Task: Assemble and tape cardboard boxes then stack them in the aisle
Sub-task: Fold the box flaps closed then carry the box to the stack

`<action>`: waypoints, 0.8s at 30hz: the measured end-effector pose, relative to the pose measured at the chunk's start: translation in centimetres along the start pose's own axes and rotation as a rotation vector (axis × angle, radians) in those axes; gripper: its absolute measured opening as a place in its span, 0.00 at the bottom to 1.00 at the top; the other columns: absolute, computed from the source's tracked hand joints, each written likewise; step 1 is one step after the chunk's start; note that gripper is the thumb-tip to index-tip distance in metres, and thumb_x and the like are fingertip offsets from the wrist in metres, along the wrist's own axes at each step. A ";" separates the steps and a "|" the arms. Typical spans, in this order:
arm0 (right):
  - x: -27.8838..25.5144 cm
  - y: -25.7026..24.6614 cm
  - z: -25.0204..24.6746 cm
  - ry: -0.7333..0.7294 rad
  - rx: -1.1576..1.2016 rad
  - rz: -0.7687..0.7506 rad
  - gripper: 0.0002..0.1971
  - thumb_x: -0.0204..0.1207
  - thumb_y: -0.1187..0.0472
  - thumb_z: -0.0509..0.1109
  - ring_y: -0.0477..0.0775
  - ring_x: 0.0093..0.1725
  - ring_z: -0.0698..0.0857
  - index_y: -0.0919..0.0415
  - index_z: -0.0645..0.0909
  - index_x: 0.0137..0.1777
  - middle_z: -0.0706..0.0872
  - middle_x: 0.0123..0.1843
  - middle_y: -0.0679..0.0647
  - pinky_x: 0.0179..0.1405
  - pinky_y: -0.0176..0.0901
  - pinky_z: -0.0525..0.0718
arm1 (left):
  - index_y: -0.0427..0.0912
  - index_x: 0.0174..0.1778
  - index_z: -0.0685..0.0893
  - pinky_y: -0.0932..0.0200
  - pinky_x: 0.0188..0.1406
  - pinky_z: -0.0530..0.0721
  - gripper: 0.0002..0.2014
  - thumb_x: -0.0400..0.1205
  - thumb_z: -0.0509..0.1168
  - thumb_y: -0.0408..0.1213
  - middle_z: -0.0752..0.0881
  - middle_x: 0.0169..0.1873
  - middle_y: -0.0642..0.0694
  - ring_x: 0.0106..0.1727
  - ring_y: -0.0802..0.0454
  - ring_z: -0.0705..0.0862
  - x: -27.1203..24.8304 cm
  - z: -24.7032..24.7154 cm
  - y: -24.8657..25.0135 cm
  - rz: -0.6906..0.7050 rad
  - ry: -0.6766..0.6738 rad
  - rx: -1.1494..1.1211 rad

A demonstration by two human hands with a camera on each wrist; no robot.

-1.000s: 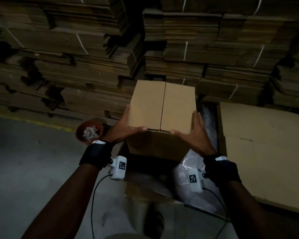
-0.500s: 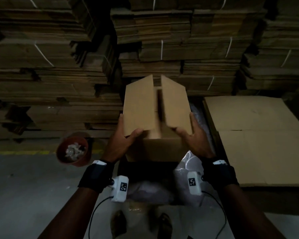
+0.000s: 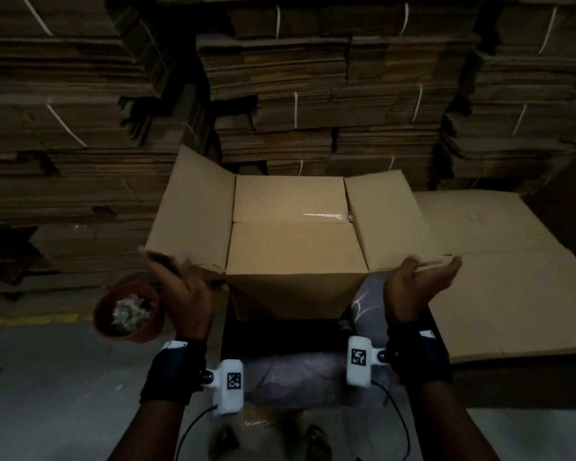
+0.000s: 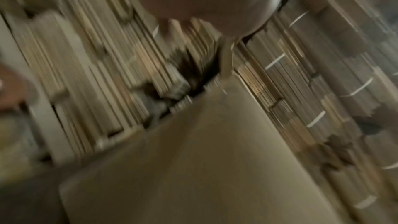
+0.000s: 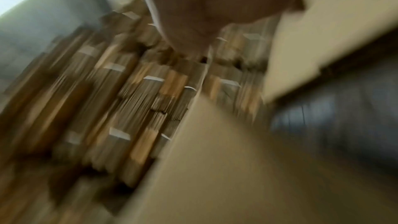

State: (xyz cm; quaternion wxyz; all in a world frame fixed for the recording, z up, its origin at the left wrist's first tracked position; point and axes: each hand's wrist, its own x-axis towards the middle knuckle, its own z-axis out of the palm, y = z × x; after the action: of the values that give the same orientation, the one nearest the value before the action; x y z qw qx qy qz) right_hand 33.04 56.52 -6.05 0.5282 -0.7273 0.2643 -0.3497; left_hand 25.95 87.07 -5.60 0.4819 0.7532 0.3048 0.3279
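Observation:
A brown cardboard box [image 3: 296, 254] stands in front of me on a dark support. Its two inner flaps lie shut, with a shiny glint [image 3: 320, 215] at their seam. The outer left flap [image 3: 193, 207] and outer right flap [image 3: 386, 217] are spread outward. My left hand [image 3: 180, 281] is at the near edge of the left flap, its fingers blurred. My right hand [image 3: 419, 274] lies palm up under the near edge of the right flap, fingers stretched out. Both wrist views are motion-blurred and show only a flap surface [image 4: 215, 159] [image 5: 215, 168] against the stacks.
Strapped bundles of flat cardboard [image 3: 313, 94] form a wall behind the box. A large flat cardboard sheet [image 3: 499, 287] lies to the right. A red-brown pot [image 3: 127, 311] with white scraps sits at the left. Wrapped plastic [image 3: 296, 377] lies below the box, above grey floor with a yellow line [image 3: 27, 321].
The outer flaps, held closed a second ago, have swung outward to both sides. My hands moved apart with them, from the box top to the flap edges.

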 end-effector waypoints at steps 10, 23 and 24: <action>4.9 -4.9 3.1 -0.899 -0.720 -0.437 0.17 0.87 0.50 0.63 0.68 0.70 0.79 0.63 0.80 0.64 0.78 0.73 0.65 0.63 0.55 0.78 | 0.45 0.74 0.77 0.23 0.79 0.55 0.27 0.84 0.54 0.56 0.70 0.80 0.35 0.83 0.36 0.63 0.9 0.4 0.0 0.238 -0.384 0.620; 5.9 -6.3 5.2 -1.151 -0.662 -0.205 0.34 0.86 0.47 0.59 0.70 0.70 0.80 0.32 0.47 0.87 0.77 0.77 0.58 0.66 0.65 0.83 | 0.59 0.87 0.57 0.28 0.82 0.47 0.42 0.79 0.62 0.71 0.41 0.89 0.42 0.88 0.38 0.38 3.0 1.0 1.2 0.025 -0.623 0.558; 5.7 -6.1 4.6 -1.154 -0.654 -0.177 0.34 0.85 0.45 0.62 0.69 0.71 0.80 0.31 0.49 0.87 0.76 0.77 0.57 0.64 0.63 0.85 | 0.59 0.85 0.62 0.28 0.82 0.51 0.39 0.80 0.64 0.69 0.43 0.88 0.40 0.87 0.37 0.40 3.6 1.1 1.2 0.037 -0.580 0.554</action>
State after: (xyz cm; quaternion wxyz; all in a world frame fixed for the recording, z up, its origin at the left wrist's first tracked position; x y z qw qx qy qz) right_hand 40.26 56.71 0.18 0.3067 -0.9393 -0.0289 0.1514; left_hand 29.14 88.89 -4.07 0.3209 0.9212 0.2195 0.0157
